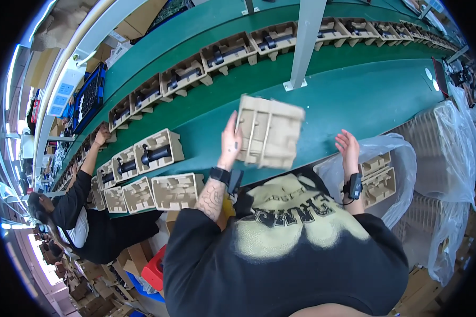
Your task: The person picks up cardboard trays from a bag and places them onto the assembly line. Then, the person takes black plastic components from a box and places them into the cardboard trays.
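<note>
My left hand (230,141) grips the left edge of a beige moulded-pulp tray (280,129), held up over the green bench with its ribbed underside showing. The fingers behind the tray are partly hidden. My right hand (347,147) is apart from the tray, fingers spread, with nothing in it. Just below and right of that hand, a clear plastic bag (406,174) surrounds more pulp trays (380,187). To the left on the bench are a row of trays holding black cylindrical parts (156,154) and a nearer row of bare trays (174,191).
A long line of filled trays (230,52) runs along the green conveyor (238,87) at the back. A grey metal post (305,47) rises from the bench. A co-worker (82,195) reaches toward the line at left. Stacked trays under plastic (441,137) stand at right.
</note>
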Demonstrator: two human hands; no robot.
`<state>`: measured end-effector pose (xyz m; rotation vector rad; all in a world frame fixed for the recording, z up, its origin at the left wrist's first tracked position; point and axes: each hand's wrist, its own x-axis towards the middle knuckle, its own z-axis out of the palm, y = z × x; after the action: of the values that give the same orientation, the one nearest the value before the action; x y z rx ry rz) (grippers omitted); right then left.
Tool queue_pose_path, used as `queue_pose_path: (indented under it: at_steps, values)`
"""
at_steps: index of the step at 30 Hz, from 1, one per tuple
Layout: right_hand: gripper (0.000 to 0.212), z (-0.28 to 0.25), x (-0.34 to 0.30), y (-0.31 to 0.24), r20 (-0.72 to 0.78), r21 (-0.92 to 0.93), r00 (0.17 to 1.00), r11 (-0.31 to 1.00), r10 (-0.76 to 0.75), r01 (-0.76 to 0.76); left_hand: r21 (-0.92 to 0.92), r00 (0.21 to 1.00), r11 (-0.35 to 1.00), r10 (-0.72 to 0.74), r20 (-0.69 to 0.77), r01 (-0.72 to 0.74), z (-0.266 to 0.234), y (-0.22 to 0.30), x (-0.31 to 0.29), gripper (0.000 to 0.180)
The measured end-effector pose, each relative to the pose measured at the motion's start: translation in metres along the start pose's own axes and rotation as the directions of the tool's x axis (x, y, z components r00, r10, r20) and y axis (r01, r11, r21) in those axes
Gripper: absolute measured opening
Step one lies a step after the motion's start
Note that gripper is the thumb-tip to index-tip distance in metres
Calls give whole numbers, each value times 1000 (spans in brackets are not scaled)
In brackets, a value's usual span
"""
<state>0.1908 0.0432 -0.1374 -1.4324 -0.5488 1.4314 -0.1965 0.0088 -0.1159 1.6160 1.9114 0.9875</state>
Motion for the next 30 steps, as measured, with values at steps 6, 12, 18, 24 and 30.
queue_pose_path:
  at_steps: [6,12,18,24,30]
  values:
    - [33,-3,0,-17,68,-138,987,978,-148,156,-50,959,963,-259,112,266,-36,30,23,61]
    - [28,-10,-9,-12,36,-133,990,981,-136,140,146,990,982,111,84,-123,-56,65,7,64]
    - [27,11,-31,-56,91,-219,916,890,-390,400,386,946,884,158,281,-263,-75,109,-21,58]
    - [29,82,-85,-114,424,-238,818,824,-388,514,504,922,805,131,363,-313,-57,78,-40,45]
    - [44,146,-65,-47,567,-639,782,463,-258,615,284,828,779,537,158,-559,-40,109,-59,32]
